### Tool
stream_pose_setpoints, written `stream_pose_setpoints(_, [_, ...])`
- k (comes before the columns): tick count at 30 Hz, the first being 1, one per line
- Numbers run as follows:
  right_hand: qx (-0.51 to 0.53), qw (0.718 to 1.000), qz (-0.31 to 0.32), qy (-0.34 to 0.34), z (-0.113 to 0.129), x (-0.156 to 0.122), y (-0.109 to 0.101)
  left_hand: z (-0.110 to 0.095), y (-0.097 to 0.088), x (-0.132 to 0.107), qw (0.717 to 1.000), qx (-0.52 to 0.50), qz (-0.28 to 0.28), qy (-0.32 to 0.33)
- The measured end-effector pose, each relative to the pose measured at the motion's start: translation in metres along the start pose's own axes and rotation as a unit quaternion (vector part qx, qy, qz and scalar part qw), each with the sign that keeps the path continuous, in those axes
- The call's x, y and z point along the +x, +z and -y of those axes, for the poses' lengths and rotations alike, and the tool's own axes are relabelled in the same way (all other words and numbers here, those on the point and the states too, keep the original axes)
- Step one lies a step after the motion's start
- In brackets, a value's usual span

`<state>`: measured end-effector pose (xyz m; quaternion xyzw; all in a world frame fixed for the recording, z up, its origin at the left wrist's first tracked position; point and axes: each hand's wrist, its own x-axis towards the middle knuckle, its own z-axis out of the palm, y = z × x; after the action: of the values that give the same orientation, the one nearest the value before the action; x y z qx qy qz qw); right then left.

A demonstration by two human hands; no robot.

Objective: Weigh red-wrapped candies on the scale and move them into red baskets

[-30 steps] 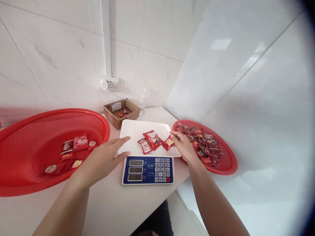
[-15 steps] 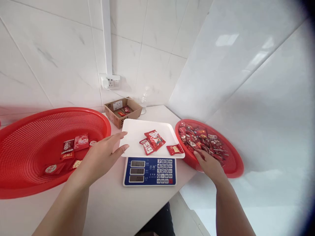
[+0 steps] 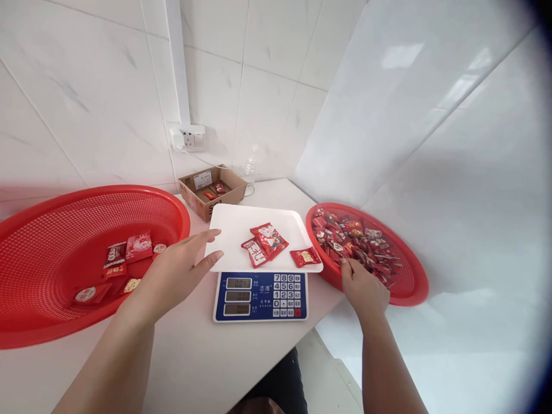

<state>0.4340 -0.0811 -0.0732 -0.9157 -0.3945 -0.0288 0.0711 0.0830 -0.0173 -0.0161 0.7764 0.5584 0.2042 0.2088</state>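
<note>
A blue-faced electronic scale (image 3: 260, 296) stands on the white counter with a white tray (image 3: 235, 227) on top. Three red snack packets lie on the tray: two overlapping ones (image 3: 264, 244) in the middle and a smaller one (image 3: 305, 256) near the right edge. My left hand (image 3: 179, 270) hovers open by the tray's left front corner, fingers stretched out. My right hand (image 3: 361, 284) reaches into the near side of a red basket (image 3: 409, 287) heaped with several red packets (image 3: 353, 241); its fingertips are curled among them and hidden from me.
A big red mesh basket (image 3: 52, 230) on the left holds several red packets (image 3: 125, 259). Behind the scale sit a small open cardboard box (image 3: 213, 192) and a clear plastic bottle (image 3: 249, 172). A wall socket (image 3: 187, 138) hangs above. The counter edge falls away at front right.
My right hand left a small packet on the tray's right edge, then moved right and down into the red basket of packets. The left hand has hardly moved.
</note>
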Motion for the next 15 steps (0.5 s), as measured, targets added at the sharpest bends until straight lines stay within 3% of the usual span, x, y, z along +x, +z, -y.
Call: stream_pose_setpoints(15, [0.0,1.0,-0.026,0.015,0.0028,-0.0027,0.0031,0.0002,0.0008,0.0,1.0,-0.006,-0.004,0.008])
